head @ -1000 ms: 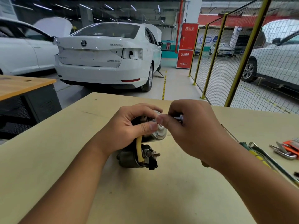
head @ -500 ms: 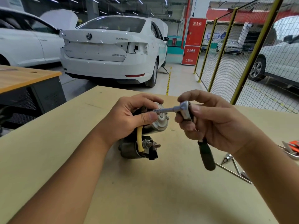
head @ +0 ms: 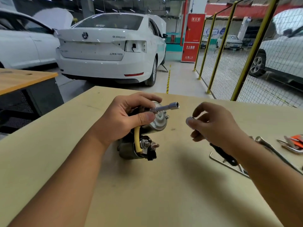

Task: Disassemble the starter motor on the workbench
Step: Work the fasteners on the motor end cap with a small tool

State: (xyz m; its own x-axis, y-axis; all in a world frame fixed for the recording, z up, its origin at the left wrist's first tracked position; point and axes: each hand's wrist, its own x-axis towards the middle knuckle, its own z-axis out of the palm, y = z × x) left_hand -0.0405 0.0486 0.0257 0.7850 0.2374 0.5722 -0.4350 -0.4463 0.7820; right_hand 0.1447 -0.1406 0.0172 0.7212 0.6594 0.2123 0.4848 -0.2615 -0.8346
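Observation:
The starter motor (head: 148, 140) lies on the tan workbench (head: 65, 145), its silver end cap facing right and a yellow cable running down to the terminal studs. My left hand (head: 124, 120) wraps over its top and pinches a long silver socket (head: 165, 107) between thumb and forefinger; the socket points right with its open end free. My right hand (head: 213, 126) hovers right of the motor and grips a ratchet wrench (head: 189, 120) by its head, the black handle (head: 224, 155) trailing under the wrist.
A hex key (head: 227, 165) and wrenches (head: 268, 146) lie on the bench at right, with orange-handled pliers (head: 295, 142) near the edge. White cars, a second bench at left and a yellow mesh fence stand beyond.
The socket has come off the ratchet head. My right hand moved right with the ratchet while my left hand kept the socket at the motor.

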